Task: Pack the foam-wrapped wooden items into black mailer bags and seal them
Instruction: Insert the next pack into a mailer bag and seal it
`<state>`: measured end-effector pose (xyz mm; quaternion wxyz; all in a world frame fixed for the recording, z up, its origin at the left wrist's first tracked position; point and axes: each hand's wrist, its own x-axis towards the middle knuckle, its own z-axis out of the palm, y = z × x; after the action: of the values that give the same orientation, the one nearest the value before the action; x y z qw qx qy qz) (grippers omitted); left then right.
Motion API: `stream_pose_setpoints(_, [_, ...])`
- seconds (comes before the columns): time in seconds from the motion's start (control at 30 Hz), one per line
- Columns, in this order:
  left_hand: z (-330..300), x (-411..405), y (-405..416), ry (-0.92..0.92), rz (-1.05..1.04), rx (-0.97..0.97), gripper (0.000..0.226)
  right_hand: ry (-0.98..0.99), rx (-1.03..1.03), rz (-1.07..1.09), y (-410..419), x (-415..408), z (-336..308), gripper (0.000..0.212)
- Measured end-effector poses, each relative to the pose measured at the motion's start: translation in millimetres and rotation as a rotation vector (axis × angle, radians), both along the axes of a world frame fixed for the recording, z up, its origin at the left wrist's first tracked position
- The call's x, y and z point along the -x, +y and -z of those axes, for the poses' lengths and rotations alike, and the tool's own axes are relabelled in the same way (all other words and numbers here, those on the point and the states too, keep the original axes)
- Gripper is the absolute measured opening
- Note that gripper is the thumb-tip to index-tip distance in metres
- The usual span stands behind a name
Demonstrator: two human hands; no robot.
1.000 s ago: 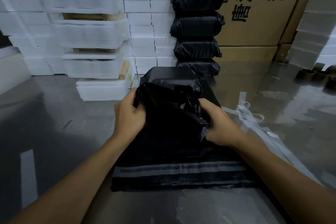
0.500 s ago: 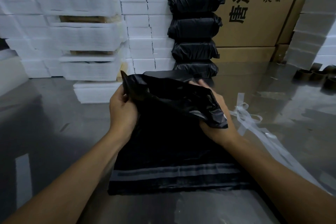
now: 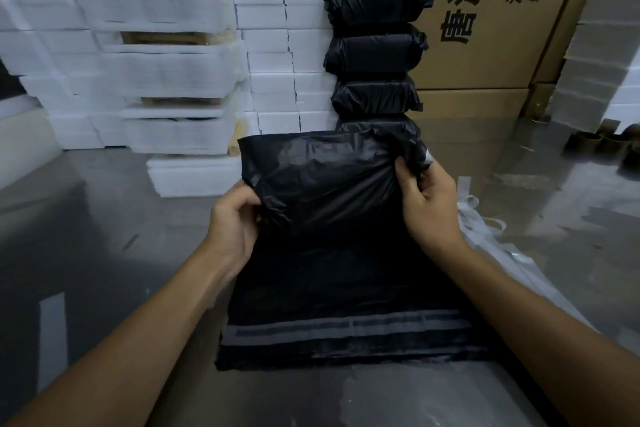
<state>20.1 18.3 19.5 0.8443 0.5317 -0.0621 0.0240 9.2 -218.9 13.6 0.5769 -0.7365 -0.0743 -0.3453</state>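
Since a second ago both hands have lifted the bunched top mailer bag (image 3: 329,191) and pulled it wider, nearly flat now, held above the bag stack (image 3: 343,333) on the table (image 3: 104,253). Left hand (image 3: 232,222) pinches the bag's left edge, fingers curled shut on the film; right hand (image 3: 427,204) pinches the right corner between thumb and fingertips. Step looks like opening a fresh bag, nothing loaded yet. Next move likely needs the mouth found and spread, then a foam-wrapped item (image 3: 194,177) from the back left. Held bag's long axis runs left-right, flat face toward the camera; can't tell which edge is the mouth. Four sealed packs (image 3: 375,48) are stacked behind.
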Motion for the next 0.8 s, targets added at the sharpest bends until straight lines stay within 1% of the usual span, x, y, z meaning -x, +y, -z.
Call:
stream_pose_setpoints(0.03, [-3.0, 0.6, 2.7, -0.001, 0.043, 0.005, 0.025, 0.004, -0.029, -0.020, -0.4, 0.8, -3.0, 0.017])
stream_pose_setpoints(0.1, [-10.7, -0.2, 9.9, -0.008, 0.109, -0.053, 0.036, 0.012, -0.065, -0.057, -0.4, 1.9, -8.6, 0.015])
stream_pose_setpoints(0.13, [-14.9, 0.3, 13.6, -0.025, 0.127, -0.087, 0.035, 0.016, -0.076, -0.059, -1.4, 1.2, -9.7, 0.017])
stream_pose_setpoints(0.17, [-18.2, -0.6, 16.9, -0.049, 0.123, -0.120, 0.027, 0.019, -0.082, -0.053, -2.7, 0.5, -10.5, 0.018])
stream_pose_setpoints(0.23, [-22.2, -1.8, 24.3, -0.073, 0.109, -0.168, 0.007, 0.028, -0.097, -0.057, -5.3, -1.5, -11.1, 0.015])
stream_pose_setpoints(0.3, [-22.0, -4.8, 33.9, -0.064, 0.148, -0.181, 0.005, 0.050, -0.124, -0.088, -7.7, -3.2, -11.7, 0.012])
stream_pose_setpoints(0.33, [-21.3, -5.6, 39.0, -0.060, 0.202, -0.168, 0.009, 0.066, -0.140, -0.108, -9.0, -3.9, -12.1, 0.013])
stream_pose_setpoints(0.37, [-20.6, -6.5, 43.7, -0.057, 0.268, -0.157, 0.019, 0.081, -0.160, -0.130, -10.7, -5.1, -11.9, 0.014])
stream_pose_setpoints(0.43, [-22.7, -7.2, 46.9, -0.074, 0.342, -0.233, 0.043, 0.106, -0.201, -0.162, -12.9, -6.0, -12.4, 0.017])
stream_pose_setpoints(0.47, [-24.5, -7.1, 45.4, -0.103, 0.330, -0.285, 0.045, 0.116, -0.220, -0.167, -13.3, -6.1, -13.6, 0.018])
stream_pose_setpoints(0.53, [-28.3, -8.6, 40.3, -0.155, 0.210, -0.326, 0.022, 0.132, -0.255, -0.170, -13.8, -5.4, -18.0, 0.015])
stream_pose_setpoints(0.57, [-29.9, -9.7, 39.0, -0.161, 0.141, -0.323, 0.016, 0.142, -0.281, -0.177, -14.7, -5.1, -21.0, 0.013])
stream_pose_setpoints(0.63, [-31.1, -12.2, 39.7, -0.131, 0.050, -0.341, 0.011, 0.175, -0.349, -0.235, -16.9, -4.2, -28.3, 0.012])
stream_pose_setpoints(0.67, [-31.6, -12.4, 40.2, -0.106, 0.024, -0.360, 0.010, 0.195, -0.375, -0.287, -18.6, -3.4, -32.1, 0.013])
stream_pose_setpoints(0.73, [-29.0, -13.2, 41.8, -0.075, -0.026, -0.406, 0.018, 0.224, -0.387, -0.371, -21.0, -0.1, -39.2, 0.014])
stream_pose_setpoints(0.8, [-28.4, -12.9, 40.5, -0.067, -0.092, -0.423, 0.022, 0.251, -0.369, -0.384, -20.4, 2.9, -41.6, 0.015])
